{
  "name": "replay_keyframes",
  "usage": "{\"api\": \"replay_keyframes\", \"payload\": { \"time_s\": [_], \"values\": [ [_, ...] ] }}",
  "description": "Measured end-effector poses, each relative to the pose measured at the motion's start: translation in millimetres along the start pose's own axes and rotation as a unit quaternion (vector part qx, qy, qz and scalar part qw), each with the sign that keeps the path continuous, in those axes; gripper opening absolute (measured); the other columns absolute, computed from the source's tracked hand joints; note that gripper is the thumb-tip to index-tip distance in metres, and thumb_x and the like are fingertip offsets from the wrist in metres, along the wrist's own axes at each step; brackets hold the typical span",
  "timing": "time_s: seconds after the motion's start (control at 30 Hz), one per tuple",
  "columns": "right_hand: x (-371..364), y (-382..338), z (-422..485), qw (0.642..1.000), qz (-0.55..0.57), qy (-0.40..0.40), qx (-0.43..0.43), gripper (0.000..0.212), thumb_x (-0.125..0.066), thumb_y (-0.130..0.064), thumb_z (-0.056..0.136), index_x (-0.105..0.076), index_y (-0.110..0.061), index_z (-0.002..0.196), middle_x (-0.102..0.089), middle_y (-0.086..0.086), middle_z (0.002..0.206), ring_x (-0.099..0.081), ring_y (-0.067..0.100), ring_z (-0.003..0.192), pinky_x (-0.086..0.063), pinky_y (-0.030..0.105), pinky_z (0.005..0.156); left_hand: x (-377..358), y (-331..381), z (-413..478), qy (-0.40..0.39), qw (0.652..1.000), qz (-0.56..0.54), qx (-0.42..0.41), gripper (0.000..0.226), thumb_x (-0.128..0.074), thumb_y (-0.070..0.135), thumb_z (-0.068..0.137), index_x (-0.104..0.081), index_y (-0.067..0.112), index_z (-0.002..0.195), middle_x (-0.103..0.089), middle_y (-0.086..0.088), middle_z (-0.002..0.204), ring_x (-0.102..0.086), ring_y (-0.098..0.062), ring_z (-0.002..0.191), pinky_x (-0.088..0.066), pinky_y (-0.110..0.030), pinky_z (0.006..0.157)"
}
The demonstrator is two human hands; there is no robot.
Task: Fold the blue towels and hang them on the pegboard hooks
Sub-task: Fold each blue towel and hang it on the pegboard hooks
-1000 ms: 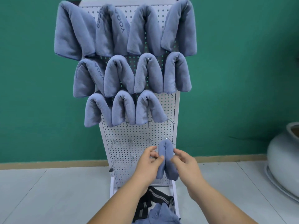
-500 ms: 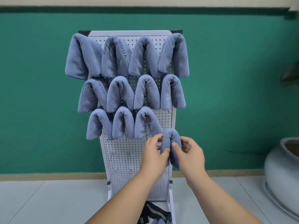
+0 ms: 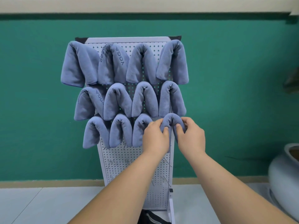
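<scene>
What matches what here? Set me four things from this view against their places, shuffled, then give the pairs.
Things
1. held towel
2. pot
3. bare hooks
4. top-left towel

Places
A. on the floor at the far right
B. low on the pegboard, under the hung towels
C. right end of the third row, pinched by the left hand and the right hand
D. top row, hanging past the board's left edge

Pairs: 1-C, 2-A, 3-B, 4-D
</scene>
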State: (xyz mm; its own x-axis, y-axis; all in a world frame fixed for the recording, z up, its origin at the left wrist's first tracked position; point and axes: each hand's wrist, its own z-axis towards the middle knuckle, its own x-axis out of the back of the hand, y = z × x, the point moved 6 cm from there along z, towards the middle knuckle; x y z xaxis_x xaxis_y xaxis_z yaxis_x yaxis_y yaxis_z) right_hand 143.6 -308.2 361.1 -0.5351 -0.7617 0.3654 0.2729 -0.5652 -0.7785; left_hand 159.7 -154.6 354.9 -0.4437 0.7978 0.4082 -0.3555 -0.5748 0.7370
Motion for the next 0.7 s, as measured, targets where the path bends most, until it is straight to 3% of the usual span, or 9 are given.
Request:
{"api": "replay_keyframes", "payload": {
  "time_s": [0.17, 0.3, 0.43, 0.57, 0.7],
  "values": [
    [-10, 12, 11, 1.000, -0.021, -0.001, 0.012, 0.015, -0.060, -0.030, 0.101, -0.066, -0.034, 0.114, -0.072, -0.011, 0.093, -0.065, 0.019, 0.087, -0.047, 0.032, 0.071, -5, -3, 9, 0.040, 0.999, 0.022, 0.005, 0.014, -0.056, 0.024, 0.098, -0.068, 0.028, 0.103, -0.068, 0.005, 0.092, -0.065, -0.021, 0.091, -0.055, -0.041, 0.081],
    [-16, 6, 38, 0.999, -0.025, 0.013, 0.018, 0.016, -0.059, -0.030, 0.102, -0.066, -0.032, 0.117, -0.071, -0.008, 0.095, -0.063, 0.020, 0.087, -0.045, 0.031, 0.072, -1, 7, 31, 0.072, 0.996, 0.045, 0.019, 0.020, -0.054, 0.023, 0.104, -0.071, 0.022, 0.115, -0.070, -0.002, 0.098, -0.065, -0.027, 0.091, -0.055, -0.043, 0.082],
    [-28, 13, 53, 0.996, -0.085, 0.001, 0.015, 0.016, -0.059, -0.027, 0.100, -0.066, -0.032, 0.113, -0.071, -0.002, 0.090, -0.061, 0.027, 0.081, -0.045, 0.033, 0.066, -13, -3, 40, 0.029, 0.993, 0.105, 0.047, 0.015, -0.053, 0.020, 0.102, -0.067, 0.019, 0.105, -0.068, -0.005, 0.090, -0.062, -0.029, 0.089, -0.055, -0.042, 0.078],
    [-41, 33, 41, 0.992, -0.118, -0.029, 0.020, 0.007, -0.059, -0.031, 0.098, -0.064, -0.029, 0.103, -0.071, -0.001, 0.085, -0.061, 0.028, 0.075, -0.051, 0.037, 0.064, -28, -18, 33, 0.001, 0.989, 0.135, 0.055, 0.011, -0.052, 0.016, 0.097, -0.060, 0.016, 0.089, -0.065, -0.004, 0.086, -0.058, -0.028, 0.083, -0.044, -0.036, 0.068],
    [-45, 44, 23, 0.993, -0.100, -0.043, 0.042, 0.011, -0.058, -0.035, 0.101, -0.060, -0.034, 0.112, -0.070, -0.012, 0.091, -0.064, 0.022, 0.081, -0.050, 0.036, 0.066, -36, -34, 24, -0.017, 0.987, 0.163, 0.003, 0.004, -0.057, 0.017, 0.100, -0.059, 0.018, 0.103, -0.065, -0.002, 0.091, -0.061, -0.028, 0.086, -0.054, -0.043, 0.075]
  ]
}}
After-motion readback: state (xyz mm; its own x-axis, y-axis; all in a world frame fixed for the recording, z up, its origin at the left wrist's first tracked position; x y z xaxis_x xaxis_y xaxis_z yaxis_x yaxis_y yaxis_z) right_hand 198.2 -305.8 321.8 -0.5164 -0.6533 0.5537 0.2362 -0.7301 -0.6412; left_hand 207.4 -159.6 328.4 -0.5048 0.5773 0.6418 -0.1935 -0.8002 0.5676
